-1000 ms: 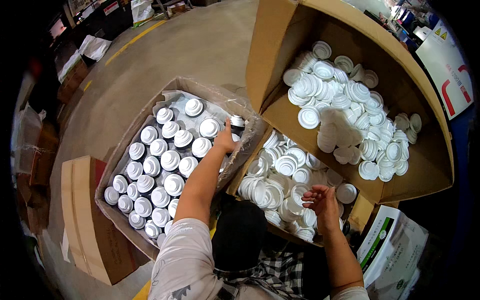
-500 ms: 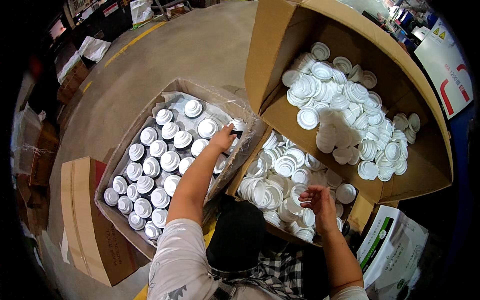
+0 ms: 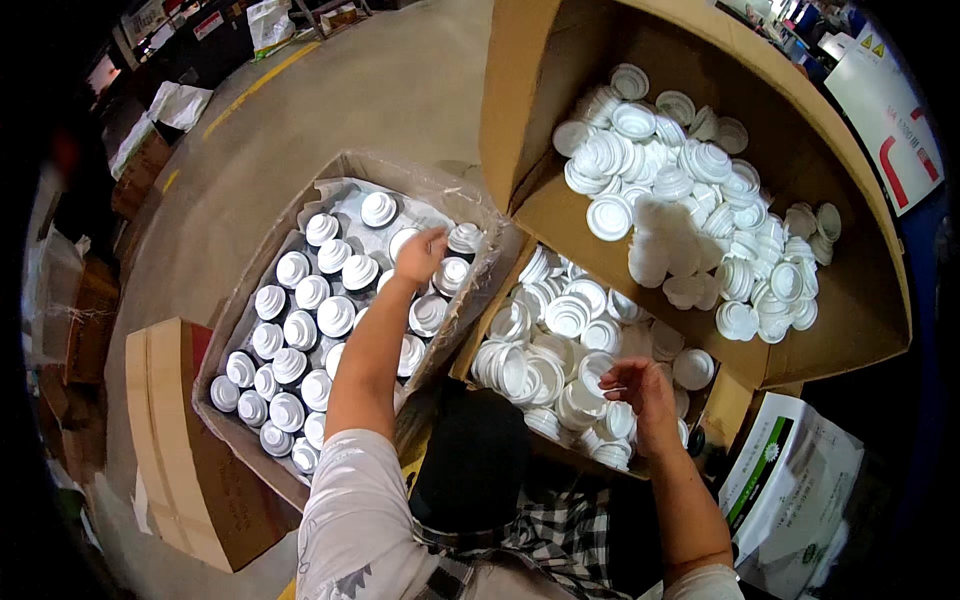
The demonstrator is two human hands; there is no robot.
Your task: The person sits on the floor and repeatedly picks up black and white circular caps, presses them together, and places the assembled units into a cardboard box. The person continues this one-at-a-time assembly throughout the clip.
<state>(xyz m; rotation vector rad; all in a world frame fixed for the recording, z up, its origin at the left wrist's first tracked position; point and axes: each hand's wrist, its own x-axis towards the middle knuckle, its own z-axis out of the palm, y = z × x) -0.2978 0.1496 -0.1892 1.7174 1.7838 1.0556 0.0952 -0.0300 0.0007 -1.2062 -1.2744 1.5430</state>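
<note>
My left hand [image 3: 421, 256] is above the far right part of a carton [image 3: 222, 330] on the left. Its fingers are stretched out, and no held thing shows in them. A white stepped round piece [image 3: 402, 242] lies partly hidden beside it, and another [image 3: 465, 238] sits past the fingertips. Several such pieces with dark undersides stand in rows on lining paper. My right hand [image 3: 640, 395] hovers over loose white round plastic lids [image 3: 568, 316] in a second carton. Its fingers are curved, with a gap to the thumb; whether it touches a lid is unclear.
A large tilted carton [image 3: 530, 110] at the far right holds a heap of white lids [image 3: 690, 180]. A brown carton [image 3: 165, 440] stands at the left. A white and green box [image 3: 790, 490] is at the near right, below a white machine panel [image 3: 885, 120].
My left hand has moved left, off the white piece in the carton's far right corner. My right hand has shifted slightly, its fingers more curled. The view has moved a little.
</note>
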